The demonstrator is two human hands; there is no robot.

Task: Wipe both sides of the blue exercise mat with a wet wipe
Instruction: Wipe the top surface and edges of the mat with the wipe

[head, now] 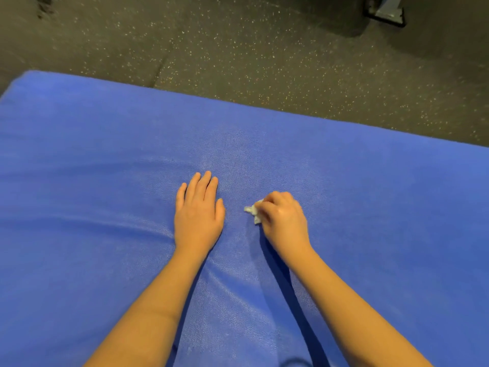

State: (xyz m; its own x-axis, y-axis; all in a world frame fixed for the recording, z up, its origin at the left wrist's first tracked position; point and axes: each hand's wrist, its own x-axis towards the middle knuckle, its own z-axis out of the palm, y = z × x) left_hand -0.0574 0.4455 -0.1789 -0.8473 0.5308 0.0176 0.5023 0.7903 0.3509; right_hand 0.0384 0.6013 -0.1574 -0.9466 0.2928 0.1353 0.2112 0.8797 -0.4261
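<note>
- I see one blue mat, one wet wipe, and my two hands.
- The blue mat lies flat on the dark speckled floor. It fills most of what I see, right under me.
- Its long way runs from left to right. Its far edge slants down toward the right, so the mat sits a bit crooked in my view.
- One rounded corner shows at the far left. The mat runs past the right side of the view, so I can't see the other end.
- A few soft wrinkles cross the mat on the left, near my left arm.
- My left hand rests flat on the mat, palm down. Its fingers are straight, close together, and point away from me. It holds nothing.
- My right hand is just beside my left hand, not touching it. Its fingers are curled around the wet wipe.
- The wipe is small, white and scrunched up. A bit of it pokes out to the left of my fingers and touches the mat, near the middle.
- One dark thing with a pale grey part sits on the floor at the far right top, well apart from the mat. I can't tell what it is.
</note>
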